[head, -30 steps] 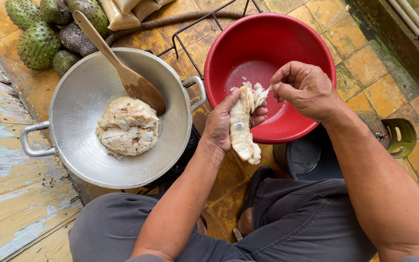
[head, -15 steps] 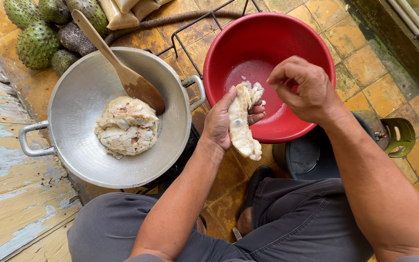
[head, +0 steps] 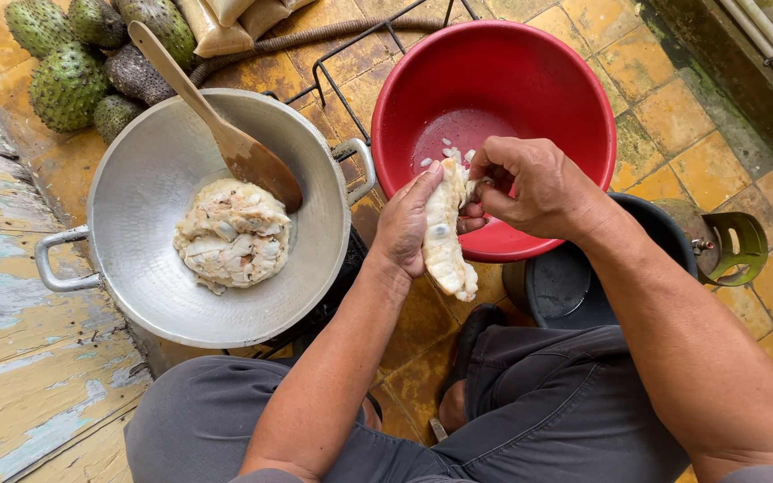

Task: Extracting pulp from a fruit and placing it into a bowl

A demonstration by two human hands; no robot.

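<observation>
Since a moment ago, my right hand [head: 530,183] has slid a little lower and closer over the top end of the pale fruit pulp [head: 445,228], and the piece itself sits a touch more upright in my left hand [head: 404,224]; the rest has not shifted.

From the head camera, looking down: my left hand grasps the long piece of white pulp from its left side, thumb along the front, fingers hidden behind. Its long axis runs nearly up and down in the picture, the lower end hanging free over my lap, the upper end reaching over the near rim of the red basin [head: 583,80]. My right hand is closed in a pinch on that upper end, fingertips pressed into the flesh, so the pulp lies directly left of and below it. Both hands touch the piece; the left carries it.

A few small pale bits lie in the wet bottom of the basin, just beyond my fingers. To the left stands a metal pan [head: 136,197] with a heap of pulp [head: 233,234] and a wooden spoon [head: 225,134] leaning in it. Green spiky fruits [head: 64,85] lie on the tiled floor beyond.
</observation>
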